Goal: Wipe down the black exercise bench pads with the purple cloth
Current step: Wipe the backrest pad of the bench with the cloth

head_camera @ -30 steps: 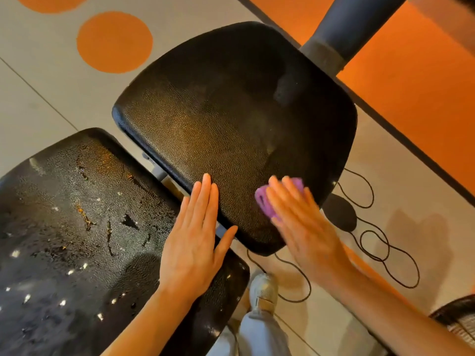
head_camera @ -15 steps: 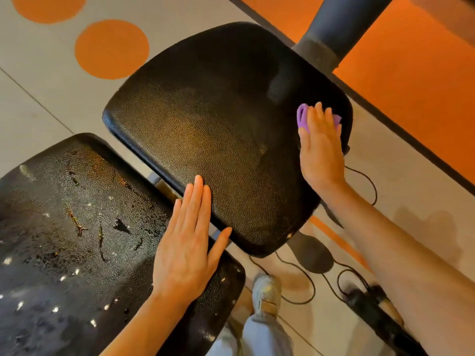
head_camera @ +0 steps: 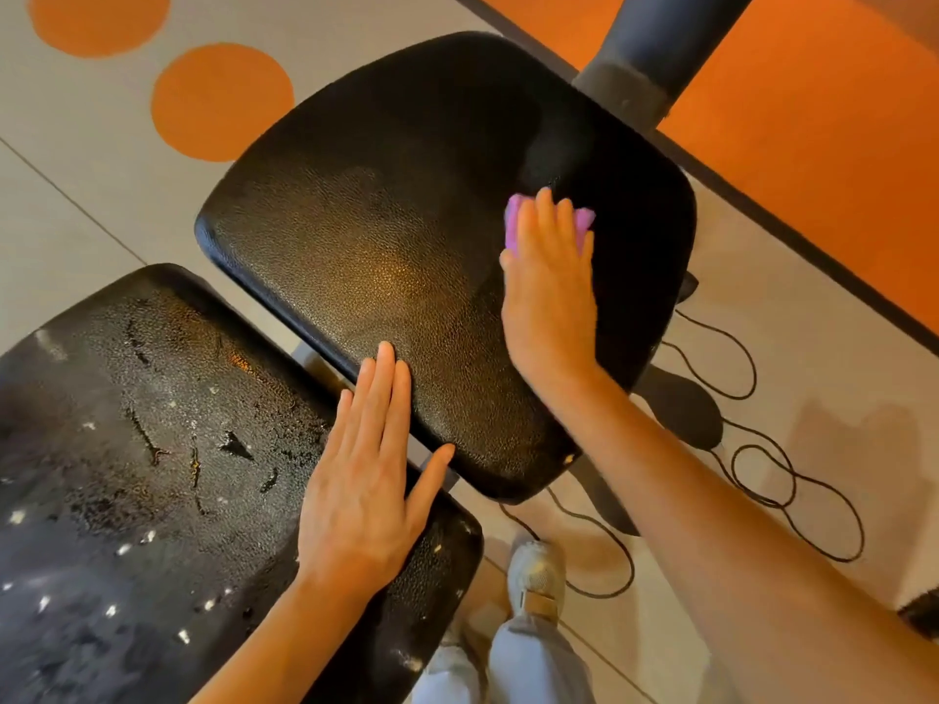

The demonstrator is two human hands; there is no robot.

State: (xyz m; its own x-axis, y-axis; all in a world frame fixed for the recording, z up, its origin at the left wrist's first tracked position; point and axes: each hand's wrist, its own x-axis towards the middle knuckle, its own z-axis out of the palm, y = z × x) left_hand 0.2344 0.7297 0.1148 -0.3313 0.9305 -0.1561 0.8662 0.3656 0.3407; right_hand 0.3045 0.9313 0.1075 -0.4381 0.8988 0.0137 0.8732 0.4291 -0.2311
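The right hand point(head_camera: 551, 276) lies flat with straight fingers on the purple cloth point(head_camera: 513, 223), pressing it down on the far right part of the upper black pad point(head_camera: 396, 236); only small bits of the cloth peek out by the fingers. The left hand point(head_camera: 366, 480) is wide and flat too, holding nothing; it rests across the gap, palm on the lower black pad point(head_camera: 127, 475) and fingertips on the near edge of the upper one. What could go wrong: the cloth is not gripped, only pressed, so a fast push near the pad's rim could let it slip out and drop to the floor point(head_camera: 101, 210); the hand could also slide off the rounded edge. The lower pad looks wet and spotty, with streaks and small white bits, so it likely needs wiping too; the left hand lying on it would be in the way and could smear it. Around the pads: a thick grey post point(head_camera: 655, 48) stands right behind the upper pad and may block the far edge; black cords point(head_camera: 792, 480) loop on the floor by the person's shoe point(head_camera: 536, 576), and a foot could catch on them; orange dots point(head_camera: 223, 101) mark the floor.
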